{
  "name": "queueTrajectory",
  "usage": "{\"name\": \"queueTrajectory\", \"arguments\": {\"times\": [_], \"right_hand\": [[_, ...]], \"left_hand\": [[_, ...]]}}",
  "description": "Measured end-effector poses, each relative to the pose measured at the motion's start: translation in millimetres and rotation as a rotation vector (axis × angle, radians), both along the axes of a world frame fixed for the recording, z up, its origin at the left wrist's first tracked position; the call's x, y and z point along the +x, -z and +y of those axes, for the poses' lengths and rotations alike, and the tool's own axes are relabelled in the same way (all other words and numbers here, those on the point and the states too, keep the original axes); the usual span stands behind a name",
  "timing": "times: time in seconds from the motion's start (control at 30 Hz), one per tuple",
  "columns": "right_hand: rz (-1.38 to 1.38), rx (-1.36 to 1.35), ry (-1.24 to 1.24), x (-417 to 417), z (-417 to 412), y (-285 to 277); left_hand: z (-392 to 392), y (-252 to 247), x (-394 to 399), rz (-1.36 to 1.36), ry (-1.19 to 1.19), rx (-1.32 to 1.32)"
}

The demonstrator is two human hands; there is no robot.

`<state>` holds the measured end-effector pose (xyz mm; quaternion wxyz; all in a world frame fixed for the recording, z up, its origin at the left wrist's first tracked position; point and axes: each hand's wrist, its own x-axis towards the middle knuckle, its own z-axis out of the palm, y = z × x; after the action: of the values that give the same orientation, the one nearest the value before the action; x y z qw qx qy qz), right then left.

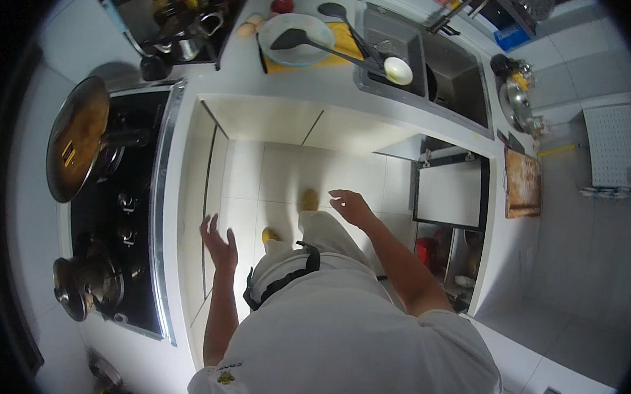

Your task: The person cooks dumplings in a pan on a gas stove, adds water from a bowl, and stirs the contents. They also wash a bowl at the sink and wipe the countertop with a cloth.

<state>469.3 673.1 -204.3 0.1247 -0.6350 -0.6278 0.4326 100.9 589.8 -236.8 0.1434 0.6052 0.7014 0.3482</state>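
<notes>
My left hand (pixel 219 245) hangs in the air with fingers apart and nothing in it, nearest the cabinet front below the hob. My right hand (pixel 353 207) is over the floor ahead of my body, fingers loosely bent, holding nothing. Before me on the counter, a pale bowl (pixel 325 29) sits on a yellow cloth (pixel 352 39). A black turner (pixel 289 39) lies across the bowl, its handle reaching towards the sink. Beside that handle's end, a small white bowl (pixel 399 68) is at the sink. A second black utensil (pixel 333 9) lies behind.
A frying pan (pixel 78 139) with a brown interior and a lidded pot (pixel 101 281) are on the hob (pixel 147 197) at left. The sink (pixel 465 60) is ahead right. An open cabinet door (pixel 449 191) and a wooden cutting board (pixel 523 185) are at right. Eggs (pixel 247 29) lie by the bowl.
</notes>
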Motion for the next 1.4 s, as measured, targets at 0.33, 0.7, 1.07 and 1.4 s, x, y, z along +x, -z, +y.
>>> {"name": "queueTrajectory", "arguments": {"times": [0.33,0.7,1.07,1.4], "right_hand": [[0.141,0.069,0.141,101,74,32],[0.109,0.082,0.186,266,158,13],[0.17,0.08,0.457,305,144,13],[0.161,0.054,0.562,342,171,-15]], "left_hand": [[141,-44,99,-0.212,0.338,-0.212],[263,-54,301,-0.404,0.66,-0.375],[343,-57,394,-0.555,0.86,-0.589],[391,-16,451,-0.774,0.667,-0.427]]}}
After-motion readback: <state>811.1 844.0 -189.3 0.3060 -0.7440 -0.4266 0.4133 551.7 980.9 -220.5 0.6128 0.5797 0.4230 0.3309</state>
